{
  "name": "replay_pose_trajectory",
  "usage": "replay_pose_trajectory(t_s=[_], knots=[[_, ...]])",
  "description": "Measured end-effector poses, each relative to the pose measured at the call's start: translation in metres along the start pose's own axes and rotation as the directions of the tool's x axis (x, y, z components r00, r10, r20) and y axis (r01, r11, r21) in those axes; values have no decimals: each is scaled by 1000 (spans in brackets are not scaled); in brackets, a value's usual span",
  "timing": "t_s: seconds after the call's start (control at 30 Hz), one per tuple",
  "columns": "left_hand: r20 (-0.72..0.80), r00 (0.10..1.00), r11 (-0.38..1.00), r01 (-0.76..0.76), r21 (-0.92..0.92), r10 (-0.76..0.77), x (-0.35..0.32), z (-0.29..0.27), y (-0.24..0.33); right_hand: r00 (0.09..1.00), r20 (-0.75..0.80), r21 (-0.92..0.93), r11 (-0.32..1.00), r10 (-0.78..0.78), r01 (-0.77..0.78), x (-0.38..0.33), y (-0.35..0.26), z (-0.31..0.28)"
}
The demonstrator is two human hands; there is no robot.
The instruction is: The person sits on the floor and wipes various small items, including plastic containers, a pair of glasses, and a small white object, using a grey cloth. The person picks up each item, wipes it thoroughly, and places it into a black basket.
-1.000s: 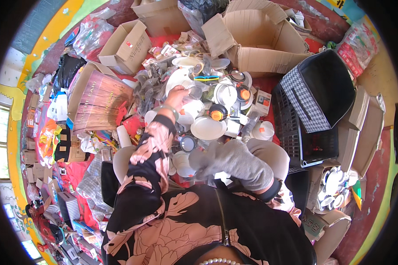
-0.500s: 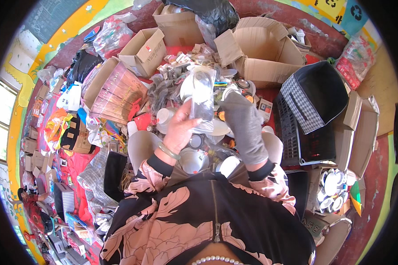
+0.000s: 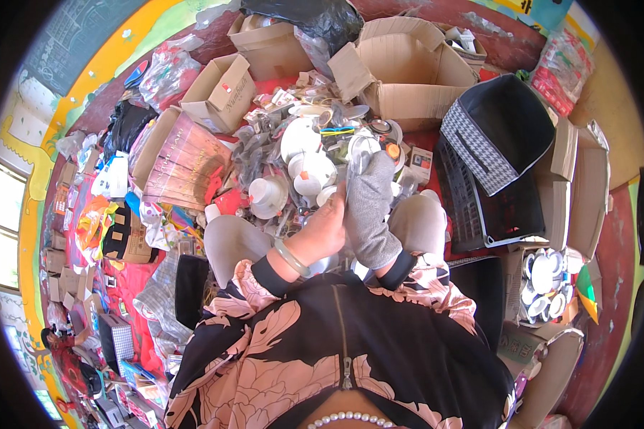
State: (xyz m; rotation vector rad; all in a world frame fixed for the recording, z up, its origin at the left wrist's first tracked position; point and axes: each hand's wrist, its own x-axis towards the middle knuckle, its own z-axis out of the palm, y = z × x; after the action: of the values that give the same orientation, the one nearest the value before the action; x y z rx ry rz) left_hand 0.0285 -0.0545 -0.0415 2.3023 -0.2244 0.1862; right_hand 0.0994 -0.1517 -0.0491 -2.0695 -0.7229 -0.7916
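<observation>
- Left hand point(image 3: 328, 230): bare, a pale green bangle point(image 3: 291, 259) on the wrist. It sits pressed against the other hand just above the lap; the fingers curl inward, but whether they close on anything cannot be told, as the contact is hidden between the two hands.
- Right hand point(image 3: 368, 207): in a grey knit glove point(image 3: 372, 222), fingers straight and pointing up and away from the body, flat against the left hand. Cannot tell if anything lies under the palm.
- Both hands meet between the knees (grey trousers, one knee each side), at the near edge of the heap.
- Heap of small white round fittings point(image 3: 304, 168): dish-shaped pieces, some with orange centres, mixed with clear plastic wrappers; lies on the red floor covering just beyond the hands. One white bell-shaped piece point(image 3: 268, 196) sits to the left of the hands, apart from them.
- Black plastic crate point(image 3: 504, 207) to the right, near the right knee, with a checked black-and-white flap point(image 3: 479, 146) folded over its top.
- Open cardboard box point(image 3: 408, 79) behind the heap; a smaller cardboard box point(image 3: 218, 93) to its left.
- Stack of pink flat packets point(image 3: 186, 161) left of the heap.
- Small box of white discs point(image 3: 547, 275) at far right, well apart from the hands.
</observation>
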Motion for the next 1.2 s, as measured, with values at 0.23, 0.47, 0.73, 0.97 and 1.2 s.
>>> replay_pose_trajectory(t_s=[0.23, 0.47, 0.73, 0.97, 1.2], knots=[[256, 967, 999, 23, -47, -10, -3, 8, -2, 953, 206, 258, 927, 223, -273, 15, 28, -32], [367, 929, 900, 198, -388, -46, -4, -6, -15, 908, 349, 13, 968, 231, -251, 27, 36, -40], [265, 957, 517, 289, -806, -122, -16, -25, -7, 929, 365, 193, 972, 56, -134, 28, 22, -42], [384, 917, 929, 231, -288, -109, -15, -14, -15, 900, 379, 21, 975, -214, 223, -13, 25, -38], [209, 966, 649, 257, -716, -151, -14, -8, -18, 833, 504, 505, 706, 226, -497, 10, 33, -32]])
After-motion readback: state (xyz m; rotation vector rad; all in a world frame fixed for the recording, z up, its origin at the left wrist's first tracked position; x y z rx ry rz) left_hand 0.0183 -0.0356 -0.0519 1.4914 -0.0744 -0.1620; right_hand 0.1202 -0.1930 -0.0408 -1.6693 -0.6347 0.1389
